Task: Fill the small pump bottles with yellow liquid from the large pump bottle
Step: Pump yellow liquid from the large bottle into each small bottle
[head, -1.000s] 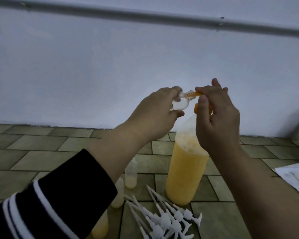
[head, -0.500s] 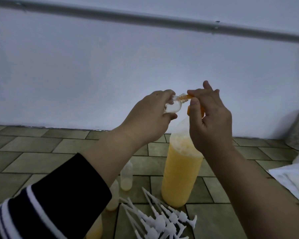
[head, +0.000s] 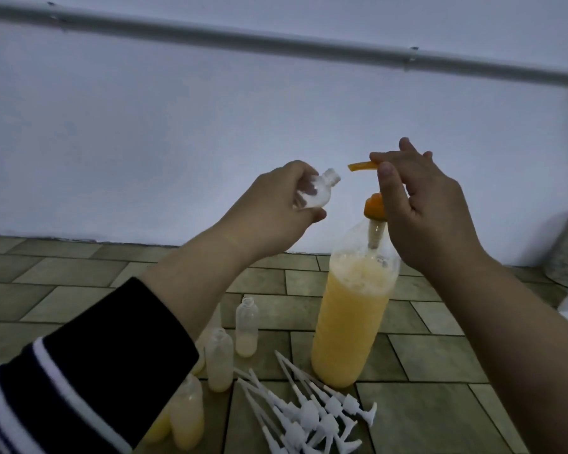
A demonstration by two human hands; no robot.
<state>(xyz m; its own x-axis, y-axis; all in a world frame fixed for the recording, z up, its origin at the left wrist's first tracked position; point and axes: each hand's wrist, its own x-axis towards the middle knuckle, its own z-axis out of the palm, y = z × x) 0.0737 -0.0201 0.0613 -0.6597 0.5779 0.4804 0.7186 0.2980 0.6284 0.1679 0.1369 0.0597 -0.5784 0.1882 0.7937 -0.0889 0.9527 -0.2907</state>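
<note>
Pump tops [head: 312, 421]: white, heaped loose on the tiled floor [head: 433, 417], none fitted.
Filled small bottles [head: 186, 417]: several stand uncapped at lower left, holding pale yellow liquid.
Large pump bottle [head: 348, 322]: upright, mostly full.
Right hand [head: 427, 204]: fingers curled on the orange pump nozzle [head: 363, 165].
Left hand [head: 276, 204]: grips a clear small bottle [head: 89, 191], tilted, just beside the nozzle tip, looking nearly empty.
Left to do: filling this one, capping all.

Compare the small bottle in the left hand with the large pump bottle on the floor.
The small bottle is held tilted in the left hand; the large pump bottle stands upright on the tiled floor. The small bottle's neck is open and it looks nearly empty; the large pump bottle carries an orange pump and is mostly full of yellow liquid. Both are clear plastic.
</note>
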